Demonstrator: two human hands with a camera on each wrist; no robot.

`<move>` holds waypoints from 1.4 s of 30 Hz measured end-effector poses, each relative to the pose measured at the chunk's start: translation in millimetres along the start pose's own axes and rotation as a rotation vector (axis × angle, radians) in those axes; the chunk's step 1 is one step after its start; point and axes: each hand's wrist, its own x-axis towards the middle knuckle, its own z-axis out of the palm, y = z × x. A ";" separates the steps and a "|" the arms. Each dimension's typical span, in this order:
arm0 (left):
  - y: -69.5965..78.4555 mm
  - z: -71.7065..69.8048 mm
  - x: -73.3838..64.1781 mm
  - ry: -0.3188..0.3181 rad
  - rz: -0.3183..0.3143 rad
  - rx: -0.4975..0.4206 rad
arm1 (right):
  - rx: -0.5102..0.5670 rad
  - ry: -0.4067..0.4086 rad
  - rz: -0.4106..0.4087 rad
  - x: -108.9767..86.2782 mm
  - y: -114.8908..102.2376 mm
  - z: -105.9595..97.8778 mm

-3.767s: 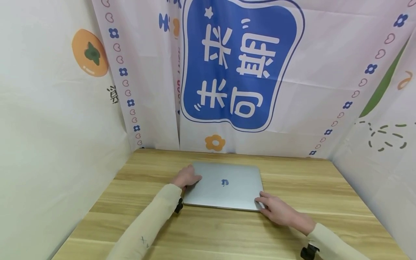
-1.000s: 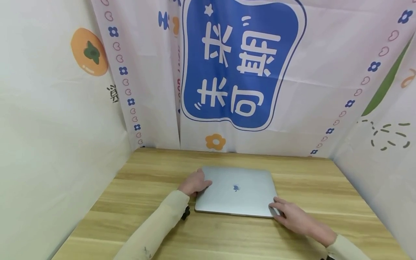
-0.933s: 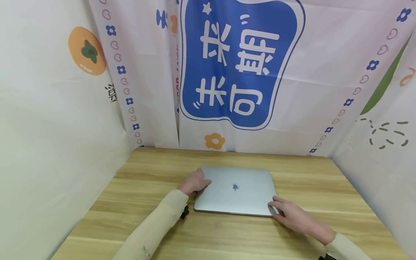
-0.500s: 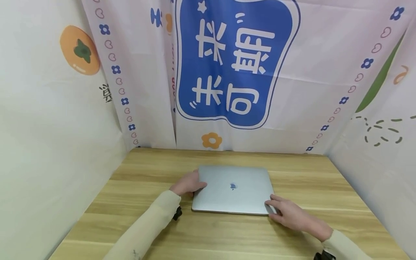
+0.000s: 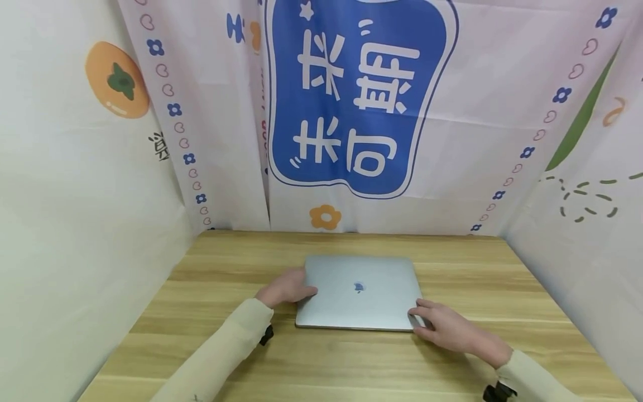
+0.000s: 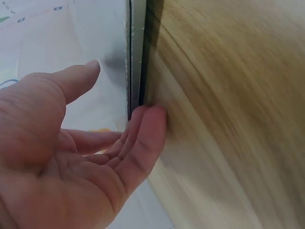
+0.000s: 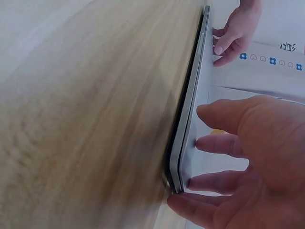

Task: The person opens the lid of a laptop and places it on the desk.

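Note:
A silver laptop (image 5: pixel 382 301) lies closed on the wooden table, its blue-tinted logo facing up. At its left edge is my left hand (image 5: pixel 287 287). In the left wrist view that hand's fingertips (image 6: pixel 151 117) meet the laptop's side near the tabletop, while the thumb stands apart over the lid. My right hand (image 5: pixel 444 328) is at the near right corner. The right wrist view shows its fingers (image 7: pixel 217 182) touching the corner and side edge, loosely bent, with the thumb just above the lid.
The wooden table (image 5: pixel 321 363) extends around the laptop on every side. Behind it hangs a printed white cloth (image 5: pixel 472 167) with a large blue sign, and similar cloth walls (image 5: pixel 60 223) close in the left and right sides.
Since the oldest frame the laptop has shifted right and toward me, both hands along with it. In the last second it stays put, while my left hand draws slightly back along the left edge.

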 end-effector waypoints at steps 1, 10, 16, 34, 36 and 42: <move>-0.1 0.0 -1.1 0.003 0.006 0.024 | 0.001 -0.001 -0.003 0.7 -0.2 -0.3; -0.8 -2.2 -13.8 -0.025 0.038 0.093 | -0.039 0.015 -0.023 6.4 -6.9 -0.2; 0.5 -1.2 -21.9 -0.018 0.092 0.151 | -0.102 0.032 -0.078 15.7 -15.0 1.5; -5.5 5.3 -41.5 0.018 0.138 0.216 | -0.122 0.071 -0.123 34.6 -34.8 10.3; -6.2 5.5 -43.3 0.024 0.147 0.228 | -0.126 0.068 -0.124 37.6 -38.6 9.7; -8.2 5.9 -48.9 0.017 0.175 0.253 | -0.147 0.055 -0.133 45.8 -50.3 10.3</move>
